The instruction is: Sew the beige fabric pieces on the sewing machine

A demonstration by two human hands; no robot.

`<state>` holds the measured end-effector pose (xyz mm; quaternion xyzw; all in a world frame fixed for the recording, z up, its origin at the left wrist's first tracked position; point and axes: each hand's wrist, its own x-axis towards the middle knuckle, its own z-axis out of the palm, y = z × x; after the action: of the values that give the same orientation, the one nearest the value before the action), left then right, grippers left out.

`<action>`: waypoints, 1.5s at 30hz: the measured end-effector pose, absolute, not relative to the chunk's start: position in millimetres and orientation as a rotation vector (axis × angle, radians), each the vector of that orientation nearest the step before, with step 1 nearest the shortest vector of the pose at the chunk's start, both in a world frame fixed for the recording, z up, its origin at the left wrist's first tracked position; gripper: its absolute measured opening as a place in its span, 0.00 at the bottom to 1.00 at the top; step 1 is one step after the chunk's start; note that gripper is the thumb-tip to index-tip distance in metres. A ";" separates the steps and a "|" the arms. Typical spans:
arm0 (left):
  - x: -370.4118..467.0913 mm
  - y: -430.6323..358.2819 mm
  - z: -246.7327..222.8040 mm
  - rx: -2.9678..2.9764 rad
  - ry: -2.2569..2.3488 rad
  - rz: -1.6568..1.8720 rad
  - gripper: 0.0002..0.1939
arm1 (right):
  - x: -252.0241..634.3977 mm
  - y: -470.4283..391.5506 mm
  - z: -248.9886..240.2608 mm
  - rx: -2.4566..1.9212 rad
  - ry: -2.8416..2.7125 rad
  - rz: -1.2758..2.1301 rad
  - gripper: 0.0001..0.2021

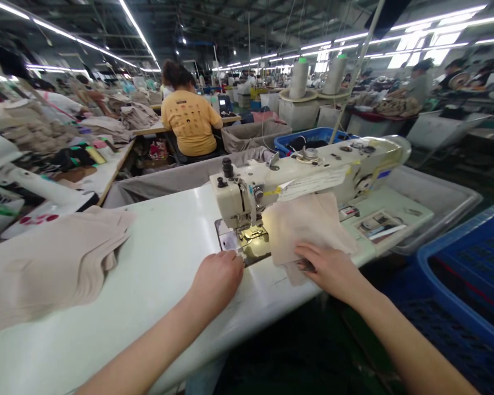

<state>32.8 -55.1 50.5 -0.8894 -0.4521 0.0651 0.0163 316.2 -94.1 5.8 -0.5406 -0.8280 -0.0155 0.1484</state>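
A white sewing machine [288, 175] stands on a pale green table [160, 247], its lamp lighting the needle plate [253, 237]. My left hand [220, 277] is closed at the plate's front left edge, with a small whitish bit at its fingertips; what it grips is too small to name. At the right of the needle, my right hand [321, 269] holds a beige fabric piece [304, 222] between thumb and fingers. The fabric leans against the machine's body and hangs over the table's front part. A stack of beige pieces [61, 263] lies at the left.
Blue plastic baskets [426, 258] stand at the right, beside a grey bin [456, 192]. Behind the table is a cloth-lined trough [148, 178]. A person in a yellow shirt [191, 118] sits beyond it. Thread cones [299, 79] rise behind the machine.
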 end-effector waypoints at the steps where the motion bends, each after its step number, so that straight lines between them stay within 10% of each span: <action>1: 35.9 -58.2 47.6 -2.802 -1.366 0.155 0.12 | 315.4 -91.2 4.4 -1.544 -2.410 -0.058 0.17; 10: 61.3 -52.7 14.8 -2.857 -0.819 -0.634 0.33 | 303.2 -94.7 21.4 -1.204 -2.269 -0.102 0.15; 16: 38.1 -54.3 20.1 -3.118 -0.576 -0.598 0.17 | 272.2 -134.2 35.8 -0.991 -2.357 0.146 0.07; 23: -55.2 -88.0 15.3 -3.444 -1.149 -0.808 0.21 | 279.0 -138.2 6.6 -0.893 -2.507 0.276 0.40; 31: -72.9 -99.8 40.6 -3.478 -1.547 -0.790 0.16 | 246.8 -101.7 -0.6 -1.029 -2.236 0.710 0.06; 38: -58.7 -97.4 25.1 -2.701 -2.471 -1.273 0.16 | 216.2 -87.6 -20.1 -1.528 -1.378 0.858 0.17; 45: -50.1 -110.3 16.0 -2.500 -2.391 -1.242 0.11 | 216.0 -92.9 -24.4 -1.498 -1.753 0.769 0.11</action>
<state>-50.1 -110.3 16.0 -0.6561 -0.6274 -0.3259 -0.2638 216.0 -92.9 -24.4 -0.5777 -0.6762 0.2966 0.3480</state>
